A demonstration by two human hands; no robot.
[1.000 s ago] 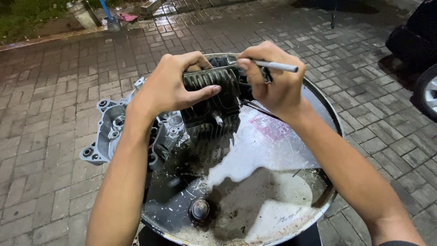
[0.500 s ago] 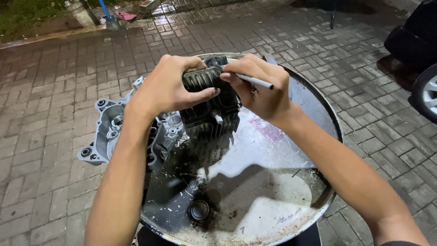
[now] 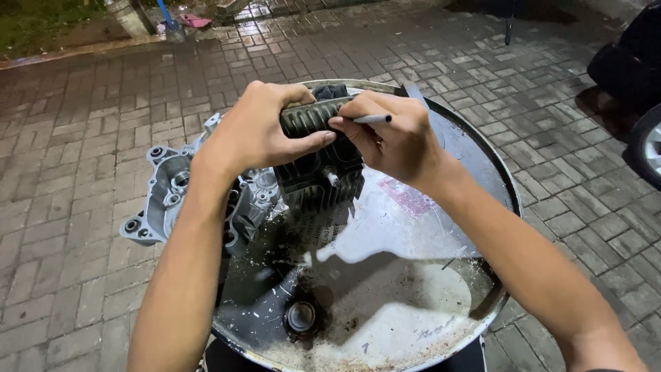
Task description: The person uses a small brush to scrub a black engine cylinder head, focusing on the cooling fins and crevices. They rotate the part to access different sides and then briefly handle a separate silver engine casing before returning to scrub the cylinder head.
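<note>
Both hands are closed on work at the far side of a drum top, a round metal surface smeared with oil and grit, which is the largest thing in view. An aluminium crankcase half is propped against the drum's left rim and overhangs the brick paving. A finned engine cylinder, black and ribbed, is stood on the drum just beside the crankcase. The left hand is clamped over the cylinder's upper fins, with the thumb pressed along the front face. The right hand is curled shut around a thin white marker-like tool, pinched between thumb and fingers, and its knuckles are touching the cylinder's right side. The cylinder thus lies directly beneath and between the two hands. A small round bung cap is set into the drum top near its front edge.

A slip is judged the main risk: the greasy fins could be lost from the left hand's grip, and the cylinder tipped onto the drum or the bricks. The overhanging crankcase could also be knocked off by a nudge.
</note>
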